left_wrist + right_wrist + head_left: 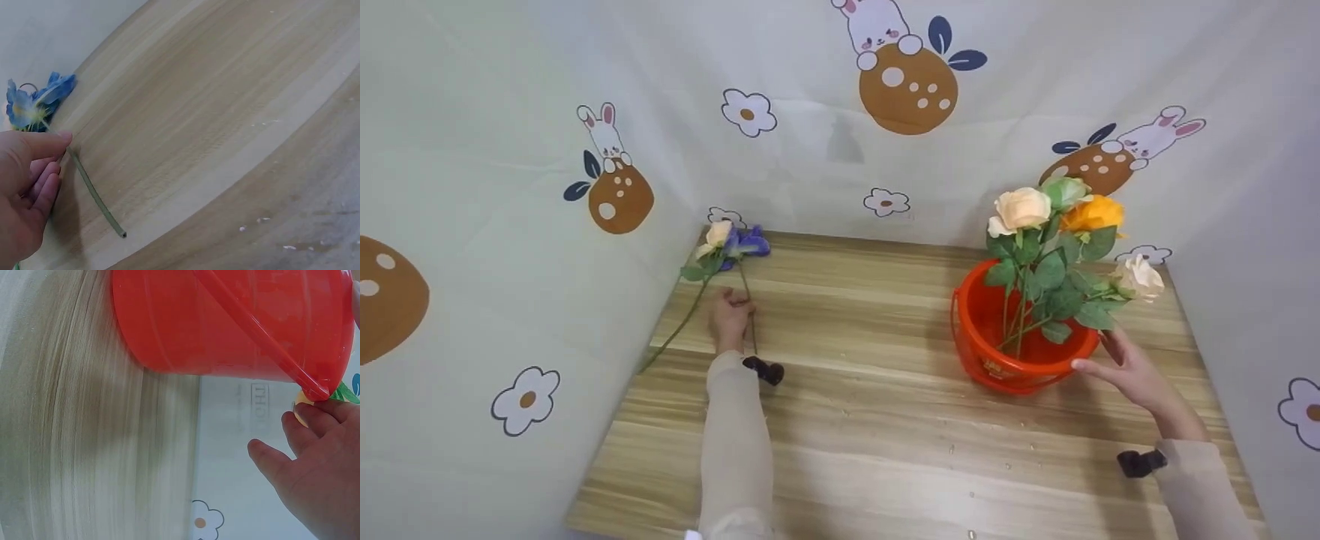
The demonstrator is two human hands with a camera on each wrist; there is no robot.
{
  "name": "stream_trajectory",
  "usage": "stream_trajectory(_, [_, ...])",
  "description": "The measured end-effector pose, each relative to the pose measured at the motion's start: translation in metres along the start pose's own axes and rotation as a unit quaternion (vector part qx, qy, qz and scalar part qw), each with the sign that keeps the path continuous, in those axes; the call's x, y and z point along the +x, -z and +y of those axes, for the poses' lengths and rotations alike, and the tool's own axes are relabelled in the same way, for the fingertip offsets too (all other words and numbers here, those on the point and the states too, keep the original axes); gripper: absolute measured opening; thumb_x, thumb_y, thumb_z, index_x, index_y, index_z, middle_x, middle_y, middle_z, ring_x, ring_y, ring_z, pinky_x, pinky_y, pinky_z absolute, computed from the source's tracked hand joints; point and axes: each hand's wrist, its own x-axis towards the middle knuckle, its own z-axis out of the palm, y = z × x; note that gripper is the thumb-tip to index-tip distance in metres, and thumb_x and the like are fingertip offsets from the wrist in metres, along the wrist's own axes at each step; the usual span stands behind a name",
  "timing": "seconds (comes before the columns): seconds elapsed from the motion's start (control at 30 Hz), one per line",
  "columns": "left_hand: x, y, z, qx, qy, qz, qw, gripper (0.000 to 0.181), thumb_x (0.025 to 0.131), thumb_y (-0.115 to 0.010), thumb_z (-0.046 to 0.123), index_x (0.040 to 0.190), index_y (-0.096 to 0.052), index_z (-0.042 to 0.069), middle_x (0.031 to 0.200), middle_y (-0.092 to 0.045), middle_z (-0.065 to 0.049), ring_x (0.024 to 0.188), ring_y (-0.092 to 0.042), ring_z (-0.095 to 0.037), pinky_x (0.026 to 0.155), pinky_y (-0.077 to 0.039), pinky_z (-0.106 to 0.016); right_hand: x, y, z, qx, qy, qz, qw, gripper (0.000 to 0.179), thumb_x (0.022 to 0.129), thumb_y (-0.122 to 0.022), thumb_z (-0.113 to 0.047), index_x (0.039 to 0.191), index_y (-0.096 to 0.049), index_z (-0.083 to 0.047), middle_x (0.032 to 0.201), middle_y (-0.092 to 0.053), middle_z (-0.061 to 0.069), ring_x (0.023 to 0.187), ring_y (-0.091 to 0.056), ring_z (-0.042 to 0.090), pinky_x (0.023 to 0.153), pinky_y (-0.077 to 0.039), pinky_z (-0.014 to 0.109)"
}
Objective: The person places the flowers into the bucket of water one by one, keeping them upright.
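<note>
My left hand point(731, 319) pinches the thin green stem point(95, 197) of a blue-purple artificial flower point(746, 244) between thumb and fingertips, at the far left of the tabletop. In the left wrist view its blue petals point(36, 104) show beyond the hand, and the cut stem end points back over the wood. Just left of it lies a pale peach rose point(718, 234) on a long stem. At the right, my right hand point(1136, 379) rests against the rim of a red bucket point(1012, 379), its fingers point(304, 433) nearly straight beside the handle joint.
Artificial roses stand in the bucket: a peach rose point(1024, 208), an orange rose point(1095, 215), a cream rose point(1140, 279) and a greenish bud point(1065, 193). Water drops dot the wooden tabletop point(870, 420). A printed cloth point(810, 165) walls in the back and sides.
</note>
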Motion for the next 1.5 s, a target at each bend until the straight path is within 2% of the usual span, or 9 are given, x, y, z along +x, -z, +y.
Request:
stream_trajectory(0.17, [-0.026, 0.004, 0.017, 0.097, -0.011, 0.000, 0.9952, 0.055, 0.087, -0.066, 0.011, 0.137, -0.044, 0.004, 0.115, -0.063, -0.013, 0.101, -0.060, -0.025, 0.085, -0.049, -0.036, 0.001, 0.000, -0.003, -0.004, -0.001, -0.004, 1.0000, 0.087, 0.083, -0.067, 0.003, 0.151, -0.017, -0.015, 0.155, -0.016, 0.019, 0.132, -0.023, -0.008, 0.101, -0.023, 0.002])
stream_trajectory(0.4, [-0.029, 0.009, 0.023, 0.171, -0.004, -0.009, 0.9852, 0.035, 0.087, -0.060, 0.013, 0.121, -0.060, 0.009, 0.111, -0.065, -0.010, 0.097, -0.060, -0.026, 0.083, -0.048, -0.038, -0.001, 0.000, -0.004, -0.012, -0.011, -0.009, 0.9998, 0.087, 0.084, -0.066, 0.000, 0.152, -0.014, -0.016, 0.155, -0.015, 0.021, 0.129, -0.022, -0.010, 0.100, -0.023, 0.001])
stream_trajectory(0.47, [-0.028, 0.011, 0.022, 0.151, -0.005, -0.020, 0.9883, 0.033, 0.086, -0.058, 0.012, 0.118, -0.062, 0.007, 0.110, -0.065, -0.012, 0.093, -0.060, -0.025, 0.078, -0.049, -0.035, -0.001, 0.000, -0.003, -0.012, -0.011, -0.006, 0.9998, 0.087, 0.084, -0.066, 0.001, 0.152, -0.015, -0.016, 0.155, -0.015, 0.020, 0.129, -0.023, -0.011, 0.100, -0.023, 0.001])
stream_trajectory(0.6, [-0.030, 0.012, 0.023, 0.027, 0.027, -0.058, 0.9976, 0.036, 0.088, -0.058, 0.008, 0.124, -0.058, 0.001, 0.118, -0.062, -0.018, 0.096, -0.061, -0.024, 0.078, -0.051, -0.030, -0.001, 0.000, -0.002, -0.010, -0.008, -0.005, 0.9999, 0.086, 0.084, -0.066, 0.001, 0.152, -0.015, -0.015, 0.155, -0.015, 0.020, 0.129, -0.023, -0.010, 0.100, -0.023, 0.001])
stream_trajectory(0.7, [-0.033, 0.013, 0.025, -0.081, 0.065, -0.085, 0.9910, 0.040, 0.090, -0.057, 0.004, 0.130, -0.053, -0.001, 0.127, -0.056, -0.020, 0.107, -0.059, -0.027, 0.088, -0.051, -0.032, 0.000, 0.000, 0.000, -0.007, -0.005, -0.004, 1.0000, 0.085, 0.084, -0.066, 0.001, 0.151, -0.015, -0.014, 0.155, -0.015, 0.020, 0.130, -0.023, -0.010, 0.101, -0.023, 0.002])
stream_trajectory(0.83, [-0.037, 0.016, 0.033, -0.160, 0.078, -0.097, 0.9793, 0.039, 0.092, -0.054, -0.001, 0.131, -0.051, -0.002, 0.132, -0.052, -0.022, 0.116, -0.054, -0.031, 0.096, -0.047, -0.038, 0.001, 0.001, 0.002, -0.008, -0.004, -0.001, 1.0000, 0.085, 0.084, -0.066, 0.001, 0.151, -0.016, -0.013, 0.155, -0.016, 0.020, 0.130, -0.023, -0.010, 0.102, -0.023, 0.002])
stream_trajectory(1.13, [-0.039, 0.018, 0.046, -0.161, 0.021, -0.080, 0.9835, 0.037, 0.088, -0.061, -0.003, 0.125, -0.057, -0.001, 0.126, -0.056, -0.022, 0.090, -0.059, -0.014, 0.067, -0.051, -0.023, 0.000, 0.001, 0.004, -0.008, -0.003, 0.000, 1.0000, 0.085, 0.084, -0.066, 0.001, 0.151, -0.016, -0.015, 0.155, -0.016, 0.020, 0.129, -0.024, -0.010, 0.102, -0.023, 0.002])
stream_trajectory(1.3, [-0.042, 0.015, 0.049, -0.160, -0.007, -0.066, 0.9849, 0.036, 0.086, -0.065, -0.001, 0.121, -0.060, 0.001, 0.118, -0.061, -0.018, 0.081, -0.059, -0.006, 0.068, -0.051, -0.023, 0.000, 0.000, 0.003, -0.006, -0.005, 0.003, 1.0000, 0.085, 0.085, -0.066, 0.001, 0.152, -0.016, -0.015, 0.155, -0.015, 0.021, 0.129, -0.023, -0.010, 0.101, -0.023, 0.002])
stream_trajectory(1.5, [-0.057, 0.020, 0.063, -0.170, -0.034, -0.076, 0.9819, 0.033, 0.084, -0.067, -0.001, 0.116, -0.061, -0.003, 0.117, -0.060, -0.024, 0.082, -0.061, -0.010, 0.072, -0.053, -0.029, -0.001, 0.000, 0.002, -0.003, -0.005, 0.001, 1.0000, 0.086, 0.085, -0.065, 0.001, 0.152, -0.014, -0.016, 0.155, -0.013, 0.021, 0.131, -0.023, -0.008, 0.102, -0.023, 0.002])
